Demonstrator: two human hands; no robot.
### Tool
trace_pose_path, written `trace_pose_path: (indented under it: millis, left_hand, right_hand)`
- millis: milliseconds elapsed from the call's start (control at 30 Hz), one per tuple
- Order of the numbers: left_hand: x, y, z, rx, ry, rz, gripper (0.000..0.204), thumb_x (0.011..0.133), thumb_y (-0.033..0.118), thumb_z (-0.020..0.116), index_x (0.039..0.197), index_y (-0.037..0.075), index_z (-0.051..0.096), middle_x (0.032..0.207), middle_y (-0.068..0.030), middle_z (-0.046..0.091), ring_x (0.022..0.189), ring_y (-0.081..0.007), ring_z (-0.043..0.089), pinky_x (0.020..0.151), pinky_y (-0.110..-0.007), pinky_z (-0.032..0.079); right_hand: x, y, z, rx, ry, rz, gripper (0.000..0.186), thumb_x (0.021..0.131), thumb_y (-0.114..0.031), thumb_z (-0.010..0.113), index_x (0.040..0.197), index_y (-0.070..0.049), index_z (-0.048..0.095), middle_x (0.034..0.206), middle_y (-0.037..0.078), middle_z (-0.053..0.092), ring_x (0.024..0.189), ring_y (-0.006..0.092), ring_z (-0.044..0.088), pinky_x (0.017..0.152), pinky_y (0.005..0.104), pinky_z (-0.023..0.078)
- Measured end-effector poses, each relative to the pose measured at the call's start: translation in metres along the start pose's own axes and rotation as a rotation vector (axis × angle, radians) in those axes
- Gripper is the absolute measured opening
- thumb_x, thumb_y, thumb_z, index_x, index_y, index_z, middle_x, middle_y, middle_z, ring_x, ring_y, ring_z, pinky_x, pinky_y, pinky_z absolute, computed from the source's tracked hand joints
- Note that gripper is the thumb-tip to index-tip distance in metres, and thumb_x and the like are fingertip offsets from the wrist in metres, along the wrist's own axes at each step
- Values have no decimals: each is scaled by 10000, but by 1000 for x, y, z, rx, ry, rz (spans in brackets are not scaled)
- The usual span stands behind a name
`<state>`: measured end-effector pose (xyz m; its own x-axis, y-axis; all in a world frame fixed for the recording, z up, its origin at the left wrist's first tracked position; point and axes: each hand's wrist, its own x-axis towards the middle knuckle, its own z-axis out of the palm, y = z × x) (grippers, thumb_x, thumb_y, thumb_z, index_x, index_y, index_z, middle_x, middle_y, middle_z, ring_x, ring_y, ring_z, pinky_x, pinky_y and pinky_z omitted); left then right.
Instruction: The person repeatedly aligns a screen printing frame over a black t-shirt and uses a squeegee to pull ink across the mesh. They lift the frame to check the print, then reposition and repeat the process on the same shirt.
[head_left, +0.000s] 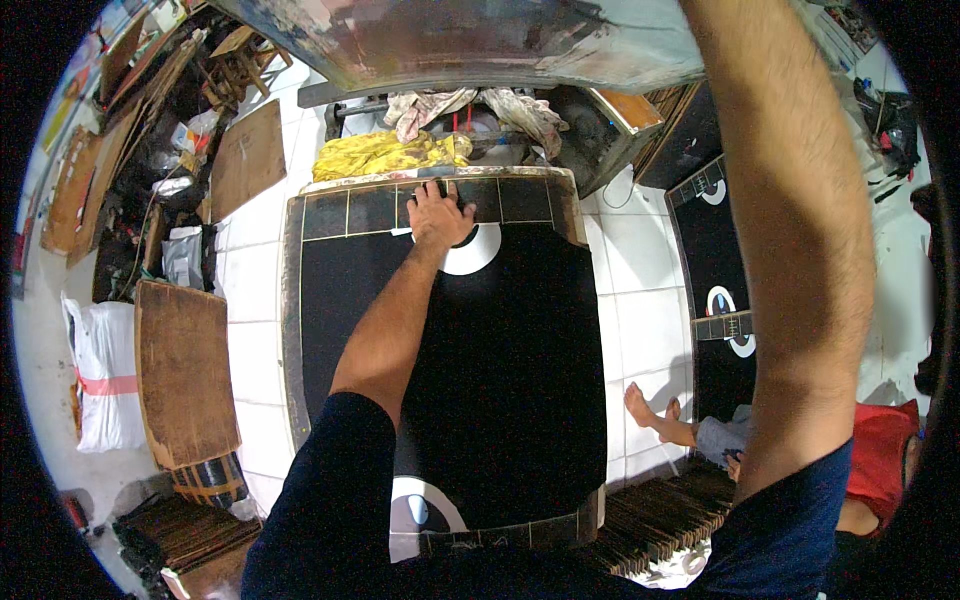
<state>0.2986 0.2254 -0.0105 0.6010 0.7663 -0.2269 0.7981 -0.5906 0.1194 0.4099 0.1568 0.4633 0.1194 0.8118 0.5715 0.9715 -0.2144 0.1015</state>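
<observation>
Nearest the wearer, a flat white ring with a pale blue oval inside occupies the near left corner of the work surface. That surface, a large matte black rectangular panel, lies flat in front of the body, its long axis appearing to run straight away from the wearer. The left arm reaches along it, left of its centre line.

The left hand is palm down at the far end, fingers spread and extended, pinching nothing visible. Its fingertips appear to rest on a dark strip divided by thin gold lines, which runs crosswise to the long axis. The heel of the hand overlaps the upper left of a partial white disc; the panel's black field therefore lies back toward the wearer from the hand.

The right forearm rises past the panel's right side and leaves at the upper edge (the right hand is out of view; its state cannot be told). Of the two, the left hand is the one seen at the panel.

Beyond the far edge lies a crumpled yellow cloth.
</observation>
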Motion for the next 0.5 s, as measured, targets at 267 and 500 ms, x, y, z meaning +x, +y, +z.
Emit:
trace_pose_path:
  millis: [267, 500]
  left_hand:
    - [-93, -38, -53, -848, 674, 115, 527, 1071, 327, 525, 1455, -34, 521, 1450, -284, 543, 1363, -396, 517, 1181, -448, 365]
    - [-363, -10, -65, -2271, 772, -104, 615, 1101, 561, 355, 1488, 86, 415, 1376, -114, 535, 1238, -263, 539, 996, -428, 478]
  right_hand:
    - [-140, -51, -7, 157, -123, 185, 362, 966, -357, 511, 1076, -110, 751, 905, 180, 741, 847, 312, 730, 751, 461, 577]
    - [-358, -128, 76, 433, 42, 215, 348, 887, -186, 623, 1215, -109, 709, 1037, 140, 637, 976, 341, 617, 849, 463, 482]
